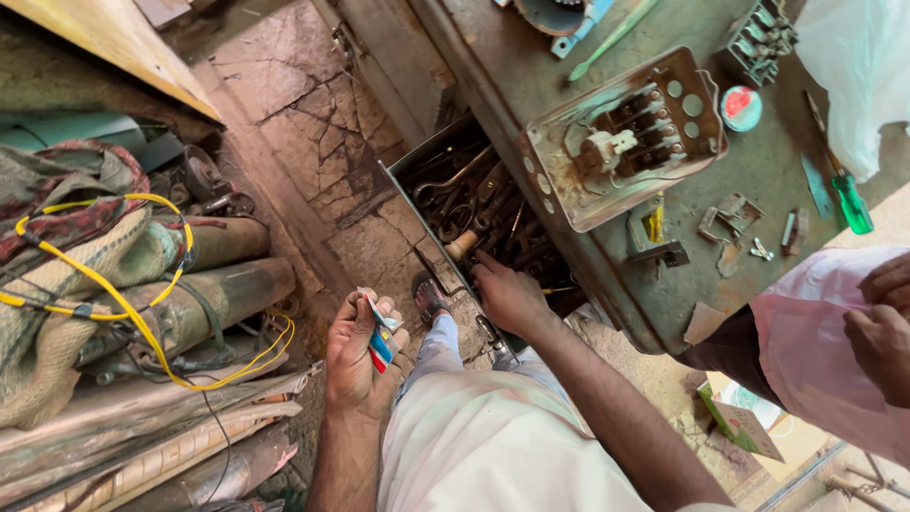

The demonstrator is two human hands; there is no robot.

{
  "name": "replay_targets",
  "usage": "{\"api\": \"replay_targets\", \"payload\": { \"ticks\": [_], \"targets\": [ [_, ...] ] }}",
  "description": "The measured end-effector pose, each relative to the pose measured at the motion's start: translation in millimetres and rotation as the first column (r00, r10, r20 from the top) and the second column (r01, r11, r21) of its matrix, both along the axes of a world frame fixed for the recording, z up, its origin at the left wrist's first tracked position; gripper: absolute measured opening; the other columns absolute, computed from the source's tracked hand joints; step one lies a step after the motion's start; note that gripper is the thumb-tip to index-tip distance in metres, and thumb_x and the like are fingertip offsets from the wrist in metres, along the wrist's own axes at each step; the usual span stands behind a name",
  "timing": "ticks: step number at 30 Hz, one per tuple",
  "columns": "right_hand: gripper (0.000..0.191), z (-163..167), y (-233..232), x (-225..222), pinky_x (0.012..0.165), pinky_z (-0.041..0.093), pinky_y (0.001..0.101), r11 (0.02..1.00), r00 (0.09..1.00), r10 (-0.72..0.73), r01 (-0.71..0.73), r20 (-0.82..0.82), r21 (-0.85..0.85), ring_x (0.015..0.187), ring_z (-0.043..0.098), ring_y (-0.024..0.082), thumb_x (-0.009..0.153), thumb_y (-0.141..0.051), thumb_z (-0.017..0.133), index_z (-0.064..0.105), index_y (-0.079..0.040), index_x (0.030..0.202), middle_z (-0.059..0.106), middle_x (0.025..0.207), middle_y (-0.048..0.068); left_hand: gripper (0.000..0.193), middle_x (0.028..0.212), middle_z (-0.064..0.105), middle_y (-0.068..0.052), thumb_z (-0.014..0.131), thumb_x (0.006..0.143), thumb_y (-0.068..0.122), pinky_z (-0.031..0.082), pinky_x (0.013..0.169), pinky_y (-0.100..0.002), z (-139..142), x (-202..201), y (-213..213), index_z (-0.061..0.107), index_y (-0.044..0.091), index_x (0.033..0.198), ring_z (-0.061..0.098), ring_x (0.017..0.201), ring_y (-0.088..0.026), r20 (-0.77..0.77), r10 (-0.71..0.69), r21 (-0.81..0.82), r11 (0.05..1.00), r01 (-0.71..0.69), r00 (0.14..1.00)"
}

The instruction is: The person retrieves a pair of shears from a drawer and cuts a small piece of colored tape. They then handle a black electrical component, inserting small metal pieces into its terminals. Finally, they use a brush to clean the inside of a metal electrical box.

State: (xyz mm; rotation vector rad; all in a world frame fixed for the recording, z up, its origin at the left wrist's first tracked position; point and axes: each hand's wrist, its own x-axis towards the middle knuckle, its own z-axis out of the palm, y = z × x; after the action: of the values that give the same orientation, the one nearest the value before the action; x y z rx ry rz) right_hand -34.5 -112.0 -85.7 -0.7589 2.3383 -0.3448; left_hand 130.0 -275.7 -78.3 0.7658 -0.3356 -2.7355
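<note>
My left hand [355,360] is closed around a small flat packet [380,334] coloured white, blue and red, held above the stone floor. My right hand [507,294] reaches into an open metal drawer [403,180] under the workbench, its fingers resting among several dark, greasy spanners and tools [474,204]. A wooden-handled tool [462,245] lies just by my fingertips. I cannot tell whether those fingers grip anything.
The metal workbench [531,76] carries a rusty open switch box [626,137], a green-handled screwdriver [846,194], a round tin [740,108] and small metal parts. Another person [877,332] in pink stands at right. Pipes, sacking and yellow wire [142,322] are piled at left.
</note>
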Motion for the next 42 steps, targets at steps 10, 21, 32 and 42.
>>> {"api": "replay_targets", "payload": {
  "ticks": [10,21,32,42],
  "targets": [
    [0.045,4,-21,-23,0.093,0.053,0.0555,0.993,0.986,0.116,-0.119,0.123,0.016,0.109,0.064,0.048,0.090,-0.013,0.063,0.055,-0.012,0.134,0.041,0.149,0.026,0.014,0.098,0.062,-0.008,0.062,0.106,0.016,0.042,0.059,-0.023,2,-6,5,0.063,0.004,0.112,0.055,0.078,-0.010,-0.062,-0.014,0.056,0.998,0.017,0.998],
    [0.043,24,52,-25,0.075,0.055,0.0496,0.952,0.983,0.132,-0.162,-0.131,-0.261,0.090,0.066,0.041,0.077,-0.016,0.082,0.055,-0.001,0.108,0.061,0.104,0.018,0.022,0.084,0.059,-0.001,0.064,0.101,0.026,0.043,0.058,-0.021,-8,-7,0,0.063,0.007,0.110,0.051,0.074,-0.009,-0.047,-0.026,0.071,0.997,0.029,0.999],
    [0.035,38,72,-20,0.065,0.060,0.0432,0.925,0.909,0.342,-0.371,-0.237,-0.088,0.083,0.069,0.034,0.082,0.000,0.063,0.051,-0.004,0.115,0.066,0.094,0.014,0.026,0.070,0.052,0.001,0.063,0.103,0.032,0.038,0.051,-0.022,-16,-21,10,0.063,0.005,0.102,0.045,0.060,-0.007,0.087,-0.185,-0.012,0.982,0.187,0.979],
    [0.032,37,51,-28,0.053,0.058,0.0377,0.834,0.788,0.513,-0.552,-0.340,-0.020,0.084,0.071,0.028,0.086,-0.009,0.065,0.050,-0.007,0.115,0.066,0.096,0.011,0.033,0.071,0.050,0.004,0.063,0.104,0.035,0.038,0.050,-0.021,-17,-37,3,0.065,0.003,0.109,0.046,0.061,-0.005,0.169,-0.233,-0.157,0.953,0.260,0.958]
  ]
}}
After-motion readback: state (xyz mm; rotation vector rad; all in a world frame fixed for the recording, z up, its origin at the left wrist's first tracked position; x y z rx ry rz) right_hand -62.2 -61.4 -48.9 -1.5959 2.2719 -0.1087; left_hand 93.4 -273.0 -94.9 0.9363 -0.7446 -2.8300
